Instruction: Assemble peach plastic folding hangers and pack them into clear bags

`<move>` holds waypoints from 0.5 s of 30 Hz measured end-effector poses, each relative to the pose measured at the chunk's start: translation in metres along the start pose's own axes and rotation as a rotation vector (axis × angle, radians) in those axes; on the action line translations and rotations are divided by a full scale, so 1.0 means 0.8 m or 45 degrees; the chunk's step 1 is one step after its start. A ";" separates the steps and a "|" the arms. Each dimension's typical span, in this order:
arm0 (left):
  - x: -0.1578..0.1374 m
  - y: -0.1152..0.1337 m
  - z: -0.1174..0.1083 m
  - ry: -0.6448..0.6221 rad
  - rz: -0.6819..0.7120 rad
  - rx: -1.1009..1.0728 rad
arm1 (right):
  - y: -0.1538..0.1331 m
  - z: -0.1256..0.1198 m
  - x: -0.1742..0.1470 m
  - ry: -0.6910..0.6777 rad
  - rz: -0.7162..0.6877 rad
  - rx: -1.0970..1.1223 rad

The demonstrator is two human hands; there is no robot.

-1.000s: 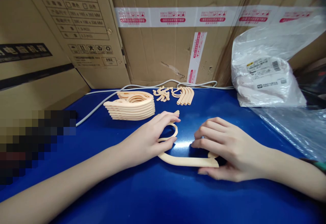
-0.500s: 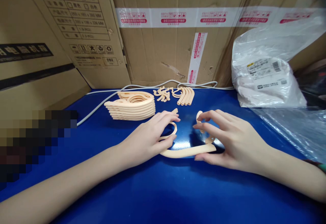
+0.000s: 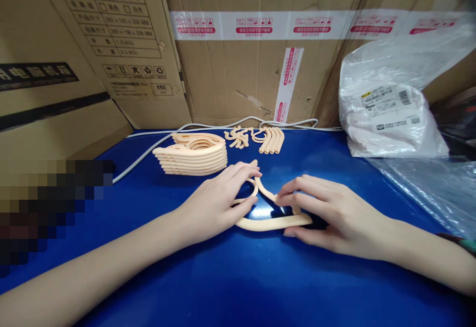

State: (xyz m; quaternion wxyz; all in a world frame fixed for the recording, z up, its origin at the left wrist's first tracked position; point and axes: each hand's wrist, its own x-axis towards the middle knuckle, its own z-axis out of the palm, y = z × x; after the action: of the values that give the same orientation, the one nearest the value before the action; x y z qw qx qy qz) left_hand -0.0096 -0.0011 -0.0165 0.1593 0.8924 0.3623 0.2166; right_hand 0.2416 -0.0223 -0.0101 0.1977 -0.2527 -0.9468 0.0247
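Note:
A cream plastic folding clothes hanger lies on the blue tabletop between my hands. My left hand grips its left part, thumb on the near side and fingers over the far side, around a thin loop that shows by the fingertips. From those fingertips a curved hanger arm runs toward my right hand. The right index and middle fingertips press at this arm's lower end, while the right thumb is beside the hanger's near bar. Fingers hide the joint at the right end.
Behind my left hand stands a stack of folded hangers. Further back lie small hook pieces and several loose curved arms. A white cable runs along cardboard boxes. On the right sits a white plastic bag.
My right fingers have moved down and left along with the curved arm, which now spans from the left fingertips to the right ones. My left hand has hardly moved.

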 end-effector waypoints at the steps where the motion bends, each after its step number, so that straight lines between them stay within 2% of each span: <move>1: 0.000 0.000 0.000 0.005 -0.007 -0.001 | -0.001 -0.001 0.000 -0.017 -0.015 0.024; 9: 0.000 0.000 0.001 0.036 -0.038 0.044 | -0.005 -0.002 0.002 -0.092 -0.051 0.167; 15: 0.000 0.000 0.001 0.034 -0.051 0.061 | -0.005 -0.001 0.002 -0.092 0.043 0.122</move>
State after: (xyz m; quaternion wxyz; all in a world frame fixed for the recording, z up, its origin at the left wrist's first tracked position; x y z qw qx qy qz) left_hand -0.0089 -0.0013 -0.0173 0.1372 0.8855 0.3875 0.2165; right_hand 0.2390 -0.0250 -0.0087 0.1749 -0.2576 -0.9467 0.0826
